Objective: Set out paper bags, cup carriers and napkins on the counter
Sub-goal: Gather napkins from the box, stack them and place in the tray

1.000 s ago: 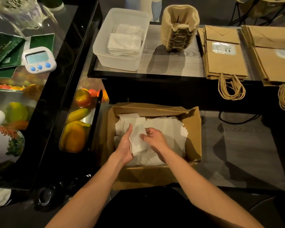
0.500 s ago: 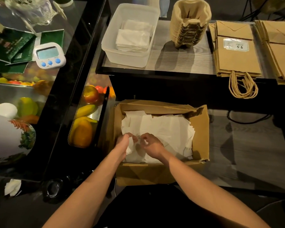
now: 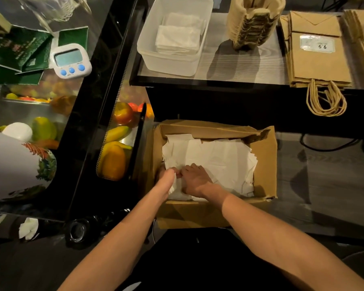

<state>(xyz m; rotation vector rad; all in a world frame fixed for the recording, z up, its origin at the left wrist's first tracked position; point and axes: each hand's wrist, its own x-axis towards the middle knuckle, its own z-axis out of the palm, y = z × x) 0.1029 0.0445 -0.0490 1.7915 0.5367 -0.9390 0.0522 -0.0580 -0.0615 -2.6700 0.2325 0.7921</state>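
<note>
Left hand [image 3: 166, 178], right hand [image 3: 194, 180] dipped, gripping boxed napkins [image 3: 219, 160].

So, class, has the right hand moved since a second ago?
Yes: the right hand has shifted across the napkins toward the cardboard box's near left corner.

— Entry one, the napkins [image 3: 214, 162]?
— Plain white. Their box [image 3: 265, 160]: brown cardboard.
— And the counter [image 3: 240, 68]?
— Grey, wood-grain pattern. On it: one tub [image 3: 170, 61], milky translucent; stacked cup carriers [image 3: 252, 26], pale beige; flat paper bags [image 3: 319, 66], brown, one label [image 3: 316, 44] white with black "66".
— Left side?
— One timer [image 3: 70, 60], white, blue buttons, grey screen. Several booklets [image 3: 15, 51], dark green. Assorted fruit [image 3: 114, 162]: yellow, orange, red.
</note>
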